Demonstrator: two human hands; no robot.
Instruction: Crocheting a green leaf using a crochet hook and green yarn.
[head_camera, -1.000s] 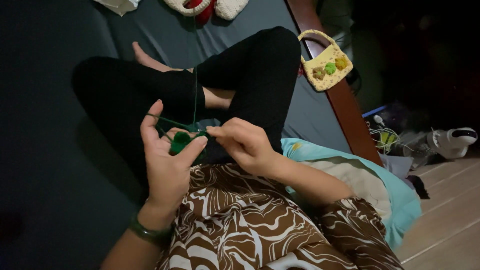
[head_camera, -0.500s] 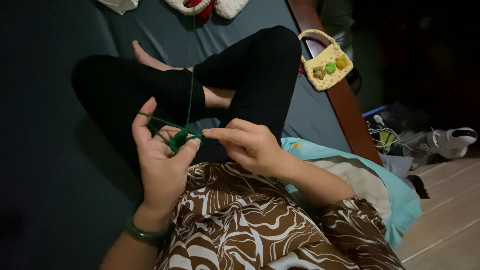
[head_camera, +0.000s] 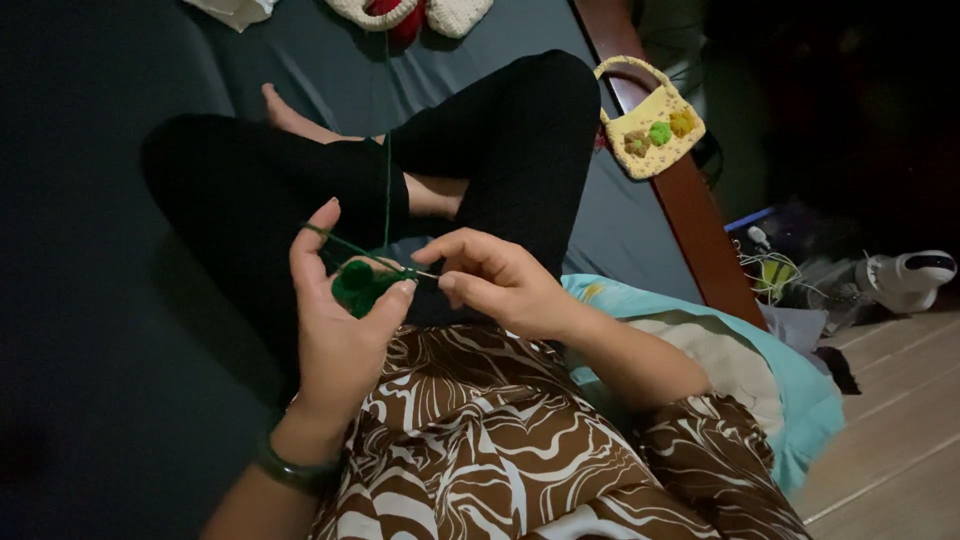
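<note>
The left hand (head_camera: 335, 330) is raised palm-up over the lap, thumb and fingers closed around a small green crocheted piece (head_camera: 358, 285), with the forefinger lifted and a strand of green yarn (head_camera: 387, 170) passing over it. The right hand (head_camera: 500, 285) sits just beside it, fingers pinched narrowly on a thin crochet hook (head_camera: 422, 272) whose tip meets the green piece. From there the yarn runs straight up across the crossed legs in black trousers (head_camera: 500, 150). A dark bracelet (head_camera: 295, 470) circles the left wrist, and a brown-and-white patterned garment (head_camera: 480, 450) covers the lap. The person sits on a bed with a dark sheet (head_camera: 100, 300). A light blue pillow (head_camera: 790, 390) lies to the right, and a small yellow crocheted bag (head_camera: 655, 125) hangs at the bed's wooden edge (head_camera: 700, 230).
</note>
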